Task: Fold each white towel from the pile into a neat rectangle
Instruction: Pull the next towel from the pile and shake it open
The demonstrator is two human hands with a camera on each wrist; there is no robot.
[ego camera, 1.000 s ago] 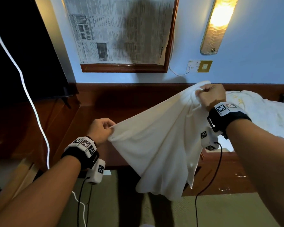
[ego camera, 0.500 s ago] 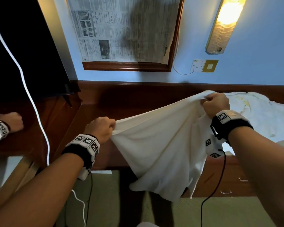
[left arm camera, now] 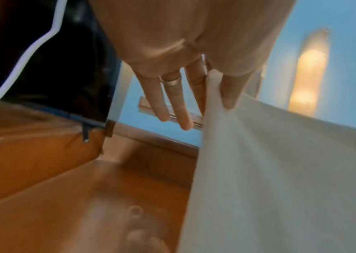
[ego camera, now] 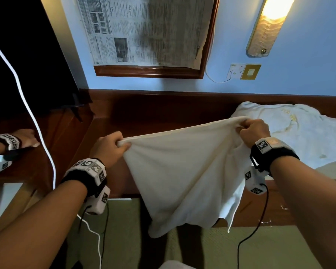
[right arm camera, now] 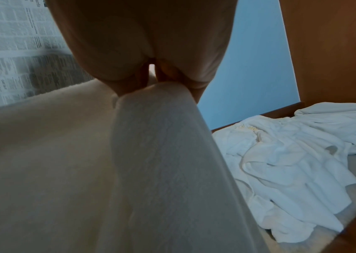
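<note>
1. The white towel [ego camera: 182, 171] hangs in the air in front of the person, stretched between both hands above the wooden surface [ego camera: 109, 123] and the green floor [ego camera: 270, 249].
2. Its top edge runs left to right and climbs slightly toward the right hand; that edge is its long axis as held. The rest of the cloth drapes down to a loose point at the bottom, low near the floor.
3. The left hand [ego camera: 110, 147] has its grip on the left corner: in the left wrist view the thumb and a finger pinch the cloth while the other fingers [left arm camera: 172, 102] stick out straight beside it.
4. The right hand [ego camera: 254, 131] holds the right corner in a closed grip, with a bunch of cloth gathered in the fist, as the right wrist view shows.
5. The pile of other white towels [ego camera: 299, 133] lies crumpled on the surface to the right, just behind and beside the right hand; whether the held towel touches it cannot be told.
6. To the left, the surface is bare wood up to a dark screen [ego camera: 27, 65], with a white cable [ego camera: 37, 133] hanging across it.
7. Behind stands a blue wall [ego camera: 299, 74] with a newspaper-covered frame [ego camera: 144, 32] and a lit lamp [ego camera: 268, 26].
</note>
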